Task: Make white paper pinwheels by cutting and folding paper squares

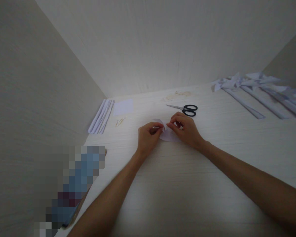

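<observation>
A small white piece of paper (165, 135) lies on the pale wooden table (182, 184), held between both hands. My left hand (148, 137) pinches its left edge with thumb and fingers. My right hand (186, 129) grips its right side, fingertips meeting the left hand's above the paper. Most of the paper is hidden under the fingers. Black-handled scissors (185, 109) lie shut just beyond my right hand, not touched.
A stack of folded white paper strips (101, 116) lies at the left by the wall, with a flat white sheet (123, 107) and a small scrap (120, 121) beside it. Several long rolled paper pieces (261, 95) lie at the far right. A blurred object (71, 187) sits at the near left.
</observation>
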### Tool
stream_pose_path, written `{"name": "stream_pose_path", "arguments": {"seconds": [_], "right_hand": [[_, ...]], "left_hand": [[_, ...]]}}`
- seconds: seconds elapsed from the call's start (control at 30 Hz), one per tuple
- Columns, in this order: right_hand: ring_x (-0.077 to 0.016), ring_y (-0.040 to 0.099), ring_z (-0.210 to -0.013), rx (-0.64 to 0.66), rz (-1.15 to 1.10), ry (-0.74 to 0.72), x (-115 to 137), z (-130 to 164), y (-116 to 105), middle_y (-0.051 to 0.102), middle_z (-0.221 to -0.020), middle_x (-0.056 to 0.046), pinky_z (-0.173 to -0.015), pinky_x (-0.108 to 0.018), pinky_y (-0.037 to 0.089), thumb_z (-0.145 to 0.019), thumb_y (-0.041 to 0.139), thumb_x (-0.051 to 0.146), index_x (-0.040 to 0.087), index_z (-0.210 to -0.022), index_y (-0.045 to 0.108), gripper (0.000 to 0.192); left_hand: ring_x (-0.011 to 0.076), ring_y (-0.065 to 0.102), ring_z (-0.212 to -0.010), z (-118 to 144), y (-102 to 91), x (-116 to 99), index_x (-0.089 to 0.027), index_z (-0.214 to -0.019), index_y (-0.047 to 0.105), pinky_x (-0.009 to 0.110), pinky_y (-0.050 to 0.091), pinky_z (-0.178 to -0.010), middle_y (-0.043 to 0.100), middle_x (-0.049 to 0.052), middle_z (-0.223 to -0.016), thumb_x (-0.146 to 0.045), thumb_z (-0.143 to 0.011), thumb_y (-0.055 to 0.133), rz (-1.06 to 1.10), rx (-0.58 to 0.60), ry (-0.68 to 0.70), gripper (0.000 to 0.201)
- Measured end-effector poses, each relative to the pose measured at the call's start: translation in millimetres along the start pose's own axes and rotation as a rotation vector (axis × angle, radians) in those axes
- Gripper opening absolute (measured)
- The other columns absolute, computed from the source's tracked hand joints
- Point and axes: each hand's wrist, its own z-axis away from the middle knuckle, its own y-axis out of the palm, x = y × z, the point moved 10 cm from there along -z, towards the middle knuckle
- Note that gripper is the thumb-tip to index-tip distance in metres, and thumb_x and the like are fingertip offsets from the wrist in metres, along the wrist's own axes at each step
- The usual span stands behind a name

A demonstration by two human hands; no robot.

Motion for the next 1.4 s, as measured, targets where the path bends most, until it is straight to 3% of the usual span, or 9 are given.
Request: {"name": "stream_pose_path", "arguments": {"seconds": [1.4], "right_hand": [[-0.0109,0.042,-0.058,0.043,0.130,-0.039,4.4,4.6,7.4,0.047,-0.067,-0.001,-0.053,-0.024,0.034,-0.073,0.051,0.017,0.018,-0.060,0.045,0.015]], "left_hand": [[0.0130,0.062,-0.061,-0.3,2.5,1.8,-0.014,-0.071,0.063,0.024,0.052,-0.058,0.066,0.003,-0.070,-0.013,-0.062,0.056,-0.024,0.010,-0.033,0.012]]}}
